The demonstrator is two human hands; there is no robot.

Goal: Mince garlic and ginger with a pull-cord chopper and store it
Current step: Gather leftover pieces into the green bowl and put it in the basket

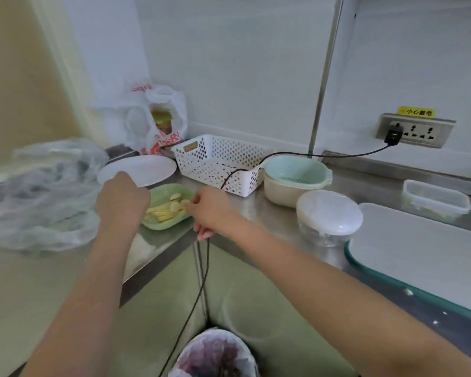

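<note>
Stainless steel counter (256, 210) wraps around a white-walled kitchen corner and fills the middle of the frame. Left of centre sits a pale green dish (161, 227) holding peeled garlic cloves and ginger strips (167, 209). Both hands reach toward it. The left hand (121, 198) hovers at the dish's left edge with its knuckles toward the camera; its fingers are hidden, so whether it grips anything cannot be told. The right hand (211, 210) is at the dish's right rim, fingers curled, apparently pinching the rim or a piece of garlic, though blur makes this uncertain.

Right of centre stands the pull-cord chopper (328, 217), a clear bowl with a white domed lid in place, well apart from the dish. A lidded clear storage box (435, 200) sits at the far right, behind a white cutting board (425, 248).

A black power cord (207, 257) runs from the wall socket (415, 130) in the upper right, across a white perforated basket (220, 161), and drops over the counter edge just beside the right hand. A lined bin (215, 355) stands below, at the bottom centre.

Likely risks: the right wrist could snag the cord while lifting the dish, tipping it so cloves spill off the edge toward the bin.
</note>
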